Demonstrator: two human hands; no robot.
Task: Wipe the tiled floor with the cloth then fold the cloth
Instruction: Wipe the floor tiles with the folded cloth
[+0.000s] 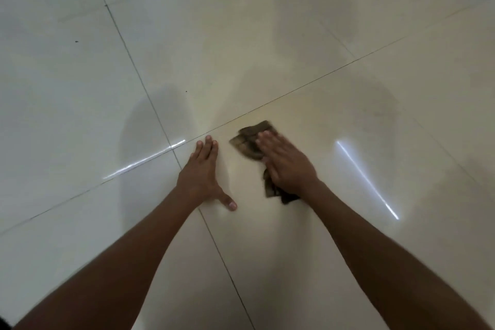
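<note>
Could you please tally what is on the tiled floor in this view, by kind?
Hands: 2, the left hand flat on the tiled floor, the right hand pressing on the cloth.
Brown cloth: 1.
Total: 3.

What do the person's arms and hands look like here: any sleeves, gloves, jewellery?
Both forearms are bare up to the frame edge, with no sleeves showing. The left hand and right hand wear no gloves, and no rings, watch or bracelets are visible. The right hand is slightly motion-blurred.
</note>
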